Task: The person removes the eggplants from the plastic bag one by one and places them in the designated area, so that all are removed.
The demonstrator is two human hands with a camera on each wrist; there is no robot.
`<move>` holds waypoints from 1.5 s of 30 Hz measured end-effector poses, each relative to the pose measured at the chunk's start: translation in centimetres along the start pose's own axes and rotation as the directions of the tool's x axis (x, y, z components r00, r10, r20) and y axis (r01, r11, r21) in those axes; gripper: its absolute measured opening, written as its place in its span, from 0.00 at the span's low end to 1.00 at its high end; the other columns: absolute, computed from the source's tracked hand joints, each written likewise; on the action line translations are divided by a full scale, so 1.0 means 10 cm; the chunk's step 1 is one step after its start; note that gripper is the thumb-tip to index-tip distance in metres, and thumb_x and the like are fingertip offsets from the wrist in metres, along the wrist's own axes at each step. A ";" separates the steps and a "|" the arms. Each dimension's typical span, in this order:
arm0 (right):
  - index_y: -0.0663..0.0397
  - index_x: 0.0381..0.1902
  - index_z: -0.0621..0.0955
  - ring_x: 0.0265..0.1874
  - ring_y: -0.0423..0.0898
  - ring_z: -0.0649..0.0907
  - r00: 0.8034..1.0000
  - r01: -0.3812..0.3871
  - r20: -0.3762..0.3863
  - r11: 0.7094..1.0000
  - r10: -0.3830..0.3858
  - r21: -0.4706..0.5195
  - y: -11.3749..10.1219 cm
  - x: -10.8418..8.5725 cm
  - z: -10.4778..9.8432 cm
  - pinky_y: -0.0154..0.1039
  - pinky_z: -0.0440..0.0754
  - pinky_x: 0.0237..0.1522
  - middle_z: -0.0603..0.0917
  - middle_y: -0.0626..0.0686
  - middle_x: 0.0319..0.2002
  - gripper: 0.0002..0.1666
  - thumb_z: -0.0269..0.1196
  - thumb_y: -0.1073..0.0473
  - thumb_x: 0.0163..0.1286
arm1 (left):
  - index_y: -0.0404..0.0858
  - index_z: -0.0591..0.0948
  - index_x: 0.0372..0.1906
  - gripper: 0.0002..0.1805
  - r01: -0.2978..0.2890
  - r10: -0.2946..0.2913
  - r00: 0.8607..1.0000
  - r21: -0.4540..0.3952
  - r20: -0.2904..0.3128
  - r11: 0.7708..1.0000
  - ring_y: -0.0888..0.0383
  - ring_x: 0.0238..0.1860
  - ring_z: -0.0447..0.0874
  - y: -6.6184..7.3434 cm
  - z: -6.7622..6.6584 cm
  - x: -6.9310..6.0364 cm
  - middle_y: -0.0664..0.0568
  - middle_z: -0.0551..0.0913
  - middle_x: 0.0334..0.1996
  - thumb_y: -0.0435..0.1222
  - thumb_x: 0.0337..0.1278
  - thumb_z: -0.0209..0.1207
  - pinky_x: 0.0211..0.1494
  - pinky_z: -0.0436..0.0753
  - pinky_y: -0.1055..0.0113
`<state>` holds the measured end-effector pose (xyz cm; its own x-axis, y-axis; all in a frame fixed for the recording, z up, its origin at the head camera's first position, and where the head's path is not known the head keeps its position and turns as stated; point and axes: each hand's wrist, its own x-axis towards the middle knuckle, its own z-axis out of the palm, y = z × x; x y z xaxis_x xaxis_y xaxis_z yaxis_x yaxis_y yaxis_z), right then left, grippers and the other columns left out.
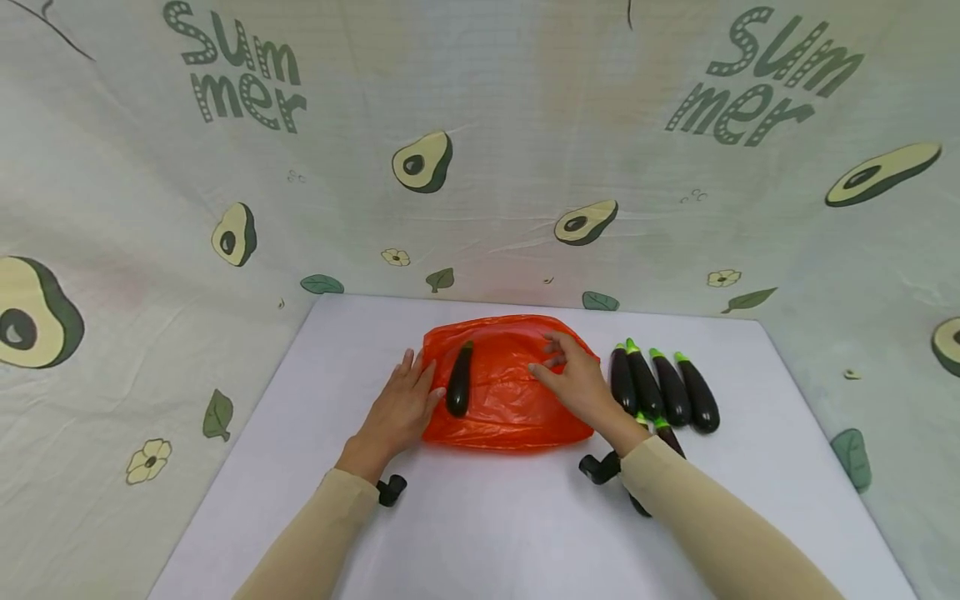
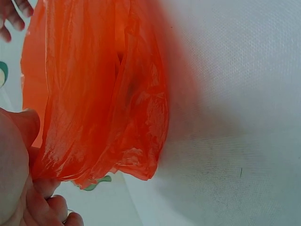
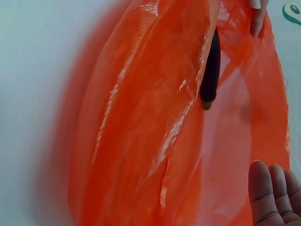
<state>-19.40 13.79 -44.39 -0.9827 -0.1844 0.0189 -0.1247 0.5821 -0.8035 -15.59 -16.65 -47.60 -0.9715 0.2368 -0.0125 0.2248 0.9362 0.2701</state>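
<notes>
A red plastic bag (image 1: 517, 392) lies spread on the table, its mouth gaping in the right wrist view. Inside it is one dark eggplant (image 1: 459, 383), upright in the head view near the bag's left side; its stem end (image 3: 207, 104) shows in the right wrist view. My left hand (image 1: 405, 404) holds the bag's left edge, thumb on one side and fingers on the other. Over the right part of the bag hovers my right hand (image 1: 573, 379), fingers loosely bent and holding nothing. In the right wrist view its fingers (image 3: 261, 188) are apart from the plastic.
Several eggplants with green stems stand in a row (image 1: 701, 392) right of the bag. More of them (image 1: 667, 433) lie nearer, partly hidden by my right forearm. A white table (image 1: 480, 533) carries everything, with a printed cloth (image 1: 495, 167) behind it.
</notes>
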 end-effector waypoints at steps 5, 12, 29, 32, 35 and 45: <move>0.51 0.78 0.66 0.58 0.56 0.83 0.999 -0.019 0.028 1.000 0.019 0.020 -0.07 0.12 0.12 0.52 0.89 0.56 0.79 0.61 0.66 0.41 0.70 0.51 0.74 | 0.34 0.59 0.83 0.37 -0.004 0.004 1.000 -0.002 -0.003 1.000 0.40 0.87 0.40 0.00 -0.01 0.02 0.39 0.53 0.85 0.50 0.83 0.50 0.87 0.50 0.45; 0.52 0.79 0.64 0.55 0.56 0.83 0.997 -0.057 0.063 0.994 0.052 0.090 -0.14 0.28 0.40 0.51 0.89 0.55 0.78 0.60 0.67 0.42 0.69 0.50 0.74 | 0.34 0.58 0.83 0.37 0.000 0.000 1.000 0.003 -0.002 1.000 0.41 0.87 0.39 0.01 0.01 0.03 0.39 0.52 0.85 0.50 0.83 0.50 0.87 0.50 0.45; 0.52 0.78 0.65 0.54 0.56 0.86 0.988 -0.128 0.111 0.972 0.108 0.196 -0.27 0.59 1.02 0.52 0.88 0.59 0.81 0.61 0.65 0.45 0.71 0.47 0.71 | 0.34 0.59 0.83 0.36 0.003 -0.003 1.000 0.006 0.002 1.000 0.41 0.87 0.39 -0.03 0.01 0.05 0.40 0.53 0.85 0.49 0.83 0.50 0.87 0.50 0.46; 0.54 0.79 0.64 0.52 0.56 0.86 0.989 -0.126 0.102 0.972 0.107 0.199 -0.27 0.62 1.09 0.53 0.87 0.59 0.81 0.62 0.63 0.45 0.71 0.49 0.72 | 0.34 0.59 0.83 0.36 0.000 0.000 1.000 0.002 0.002 1.000 0.41 0.87 0.39 -0.03 0.01 0.06 0.39 0.52 0.85 0.48 0.83 0.50 0.87 0.49 0.46; 0.55 0.78 0.65 0.51 0.58 0.85 0.991 -0.118 0.085 0.977 0.104 0.177 -0.26 0.65 1.16 0.54 0.86 0.60 0.82 0.64 0.60 0.45 0.72 0.50 0.71 | 0.34 0.60 0.83 0.36 0.001 -0.001 1.000 0.005 0.004 1.000 0.41 0.87 0.39 -0.02 0.01 0.06 0.39 0.52 0.85 0.48 0.84 0.49 0.87 0.50 0.46; 0.56 0.74 0.65 0.49 0.58 0.82 0.991 -0.117 0.073 0.990 0.112 0.074 -0.21 0.68 1.29 0.56 0.85 0.58 0.83 0.64 0.53 0.45 0.73 0.46 0.69 | 0.33 0.60 0.83 0.35 -0.008 0.009 1.000 -0.005 0.005 1.000 0.40 0.87 0.40 -0.01 0.01 0.06 0.38 0.54 0.84 0.48 0.84 0.48 0.87 0.50 0.45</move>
<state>-24.08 1.09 -50.25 -0.9779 -0.1751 -0.1143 0.0018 0.5396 -0.8419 -16.18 -16.60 -47.72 -0.9691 0.2461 -0.0151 0.2326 0.9329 0.2747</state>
